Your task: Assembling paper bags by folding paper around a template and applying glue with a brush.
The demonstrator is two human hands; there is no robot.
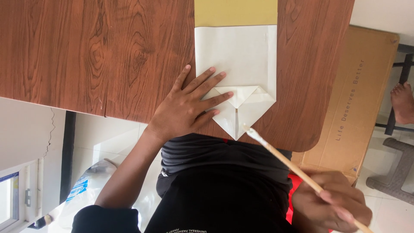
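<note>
The left hand (pixel 187 110) is lying flat and open-fingered on the folded white paper (pixel 236 64), its fingertips pressing the left side of the triangular folds at the near end, holding nothing but pinning the sheet to the brown wood-grain worktop (pixel 95 51). The right hand (pixel 332 200) is closing its grip around a thin wooden brush (pixel 297 168), whose whitish tip is hovering just off the pointed bottom of the paper, near the worktop's edge.

The paper is sitting at the middle of the worktop's near side, with a yellow-tan sheet (pixel 235 12) showing beyond its far edge. To do this well, I would judge that the pinning hand should be keeping even pressure close to the folds — not on them — so the flaps are staying aligned while the brush is touching only the seam, lightly (too much on the tip could smear onto the wood).

A large flat cardboard box (pixel 358 95) is leaning or lying on the floor to the right, tan with dark lettering along its length. At lower left a clear plastic bag (pixel 86 190) with a blue-and-white label is resting on the pale floor. A bare foot (pixel 403 101) of another person is showing at the far right edge.
</note>
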